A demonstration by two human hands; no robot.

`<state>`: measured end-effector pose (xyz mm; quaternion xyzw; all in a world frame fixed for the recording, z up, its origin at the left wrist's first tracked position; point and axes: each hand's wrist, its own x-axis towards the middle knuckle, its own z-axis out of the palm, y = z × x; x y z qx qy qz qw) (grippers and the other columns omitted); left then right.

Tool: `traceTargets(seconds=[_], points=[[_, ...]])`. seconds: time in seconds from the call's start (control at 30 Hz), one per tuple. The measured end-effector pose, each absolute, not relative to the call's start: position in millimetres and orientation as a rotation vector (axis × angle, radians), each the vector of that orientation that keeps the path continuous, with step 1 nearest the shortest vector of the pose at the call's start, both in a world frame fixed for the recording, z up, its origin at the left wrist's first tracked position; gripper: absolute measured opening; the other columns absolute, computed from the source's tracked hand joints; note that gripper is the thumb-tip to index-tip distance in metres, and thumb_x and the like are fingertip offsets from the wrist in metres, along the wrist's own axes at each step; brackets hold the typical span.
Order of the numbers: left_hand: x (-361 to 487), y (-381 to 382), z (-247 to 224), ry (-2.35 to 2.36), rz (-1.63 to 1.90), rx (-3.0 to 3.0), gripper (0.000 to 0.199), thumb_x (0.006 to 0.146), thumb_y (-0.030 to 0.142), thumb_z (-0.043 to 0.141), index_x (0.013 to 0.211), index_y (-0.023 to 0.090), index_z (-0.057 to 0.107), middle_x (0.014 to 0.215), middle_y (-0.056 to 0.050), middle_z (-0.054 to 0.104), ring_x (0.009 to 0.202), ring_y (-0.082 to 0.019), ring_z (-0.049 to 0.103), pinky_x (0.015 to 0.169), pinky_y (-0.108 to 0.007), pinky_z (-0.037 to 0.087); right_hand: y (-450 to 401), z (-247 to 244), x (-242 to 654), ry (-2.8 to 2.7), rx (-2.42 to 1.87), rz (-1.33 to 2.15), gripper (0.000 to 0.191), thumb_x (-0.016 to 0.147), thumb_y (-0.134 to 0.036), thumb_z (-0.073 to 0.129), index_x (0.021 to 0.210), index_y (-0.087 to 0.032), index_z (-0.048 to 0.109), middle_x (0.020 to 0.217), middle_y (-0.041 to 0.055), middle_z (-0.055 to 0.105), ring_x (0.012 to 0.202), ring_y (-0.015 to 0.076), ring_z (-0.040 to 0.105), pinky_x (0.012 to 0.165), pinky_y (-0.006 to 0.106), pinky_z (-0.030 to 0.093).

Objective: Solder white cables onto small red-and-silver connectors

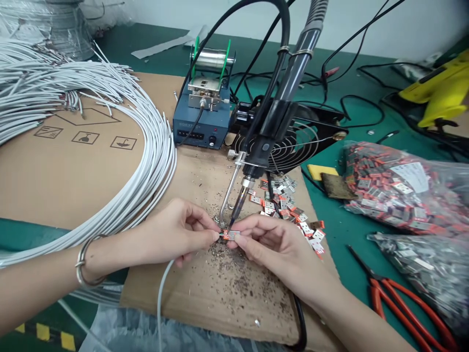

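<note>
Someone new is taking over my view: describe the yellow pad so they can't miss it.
On the green tabletop, find the big bag of orange-and-silver connectors at the right. Between it and the black fan lies a small, flat yellow pad. The similar pad beside it is dark brown; this one is bright yellow.

Behind the soldering iron [263,146], the fan [302,146] is partly hidden; right of the soldering iron, the edge crops a yellow tool [441,93].

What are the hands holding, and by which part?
The left hand pinches a cable near its end; the right hand pinches a connector by its metal end.
</note>
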<state>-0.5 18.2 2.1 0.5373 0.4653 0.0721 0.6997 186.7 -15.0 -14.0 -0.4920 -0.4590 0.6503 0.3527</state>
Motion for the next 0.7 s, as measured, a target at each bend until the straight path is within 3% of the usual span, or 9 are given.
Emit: traceTargets(seconds=[0.7], points=[[2.7,16.1,8.4,1.04,0.185,1.204,0.018,0.075,0.03,0.056,0.079,0.013,0.059,0.05,0.007,0.045,0.035,-0.003,0.04,0.03,-0.01,0.037,-16.8,-12.4,191.1,-1.164,-1.224,1.743,0.011,0.07,-0.025,0.071,0.077,-0.018,0.068,0.065,0.0028,0.071,0.06,0.0121,0.066,0.056,0.019,0.051]])
